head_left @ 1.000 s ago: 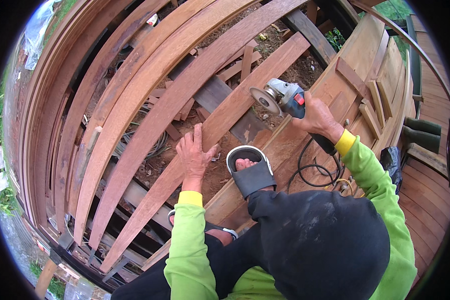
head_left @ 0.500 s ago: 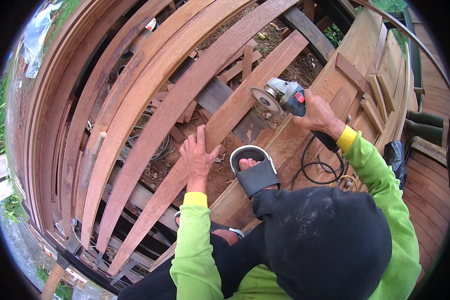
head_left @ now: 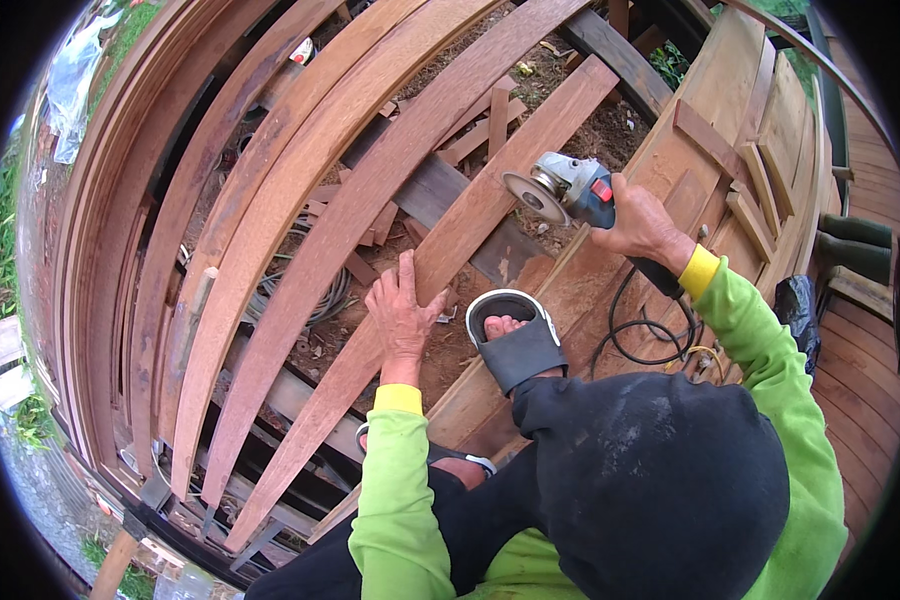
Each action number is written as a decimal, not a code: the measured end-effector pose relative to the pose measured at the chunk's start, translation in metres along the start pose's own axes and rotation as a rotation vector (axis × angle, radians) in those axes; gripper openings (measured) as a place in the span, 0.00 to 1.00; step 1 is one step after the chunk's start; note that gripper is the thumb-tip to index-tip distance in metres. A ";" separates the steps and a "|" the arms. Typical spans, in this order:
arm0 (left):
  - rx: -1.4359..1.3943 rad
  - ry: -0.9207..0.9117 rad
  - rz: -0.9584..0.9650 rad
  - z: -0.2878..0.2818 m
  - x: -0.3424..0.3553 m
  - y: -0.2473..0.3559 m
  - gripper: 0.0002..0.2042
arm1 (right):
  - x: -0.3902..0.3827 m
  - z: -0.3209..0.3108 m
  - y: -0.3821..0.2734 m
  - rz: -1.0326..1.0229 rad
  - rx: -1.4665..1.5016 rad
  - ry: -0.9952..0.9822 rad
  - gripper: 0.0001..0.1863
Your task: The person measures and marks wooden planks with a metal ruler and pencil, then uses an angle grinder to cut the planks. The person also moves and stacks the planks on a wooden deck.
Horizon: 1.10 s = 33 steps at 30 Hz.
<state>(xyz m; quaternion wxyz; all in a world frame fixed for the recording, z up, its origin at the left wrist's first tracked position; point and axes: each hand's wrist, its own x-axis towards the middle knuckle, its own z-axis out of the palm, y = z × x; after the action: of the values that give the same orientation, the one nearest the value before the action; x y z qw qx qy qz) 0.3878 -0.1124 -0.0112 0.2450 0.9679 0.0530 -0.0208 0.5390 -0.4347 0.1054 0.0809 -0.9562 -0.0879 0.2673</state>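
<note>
My right hand (head_left: 645, 222) is wrapped round an angle grinder (head_left: 578, 188) with a blue-grey body, a red switch and a metal head. Its round disc (head_left: 535, 198) is over or beside the right edge of a long reddish-brown wooden plank (head_left: 490, 205); contact cannot be made out. Lower down, my left hand (head_left: 400, 318) rests on that same plank, its fingers stretched along the wood and its thumb spread toward the right edge. My sandalled foot (head_left: 510, 338) stands just right of the plank.
Several long planks (head_left: 320, 225) lie side by side to the left, over dark beams (head_left: 430, 190) with gaps between them. Wood offcuts and coiled cable (head_left: 320, 290) lie below. A black cord (head_left: 655, 345) loops near my right forearm. Loose wooden strips (head_left: 755, 215) lie on boards at right.
The whole view has shifted slightly. Both hands, the angle grinder and the plank keep nearly the same places relative to each other.
</note>
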 end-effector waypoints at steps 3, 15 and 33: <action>0.009 -0.004 -0.007 0.000 0.000 0.000 0.46 | 0.000 0.001 0.000 0.003 0.004 -0.006 0.30; 0.012 -0.001 -0.008 0.003 -0.001 -0.001 0.46 | 0.000 0.001 0.000 -0.009 0.000 0.003 0.30; 0.013 -0.006 0.003 0.003 0.000 -0.001 0.46 | 0.000 0.002 0.001 -0.004 0.016 0.007 0.30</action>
<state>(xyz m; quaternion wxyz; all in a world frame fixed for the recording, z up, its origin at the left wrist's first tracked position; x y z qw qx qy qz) 0.3875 -0.1128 -0.0144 0.2390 0.9694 0.0508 -0.0236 0.5377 -0.4353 0.1034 0.0895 -0.9562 -0.0874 0.2645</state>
